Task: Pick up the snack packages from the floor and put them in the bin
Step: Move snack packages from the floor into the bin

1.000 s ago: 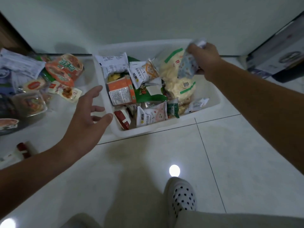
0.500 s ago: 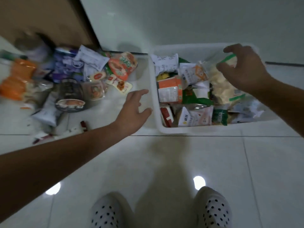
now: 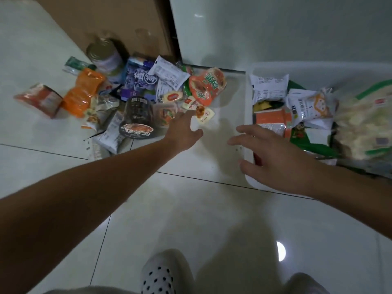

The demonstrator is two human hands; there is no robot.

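Both hands were spread and empty: your right hand [image 3: 273, 158] had dropped its packet and pulled back over the bin [image 3: 307, 70] edge, your left hand [image 3: 182, 132] had reached the floor pile [image 3: 135, 96], fingertips just beside a small yellow packet [image 3: 205, 113], next pick pending.

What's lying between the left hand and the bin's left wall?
Nothing: in the head view the floor between the left hand and the bin is bare tile; only the right hand hovers partly over it.
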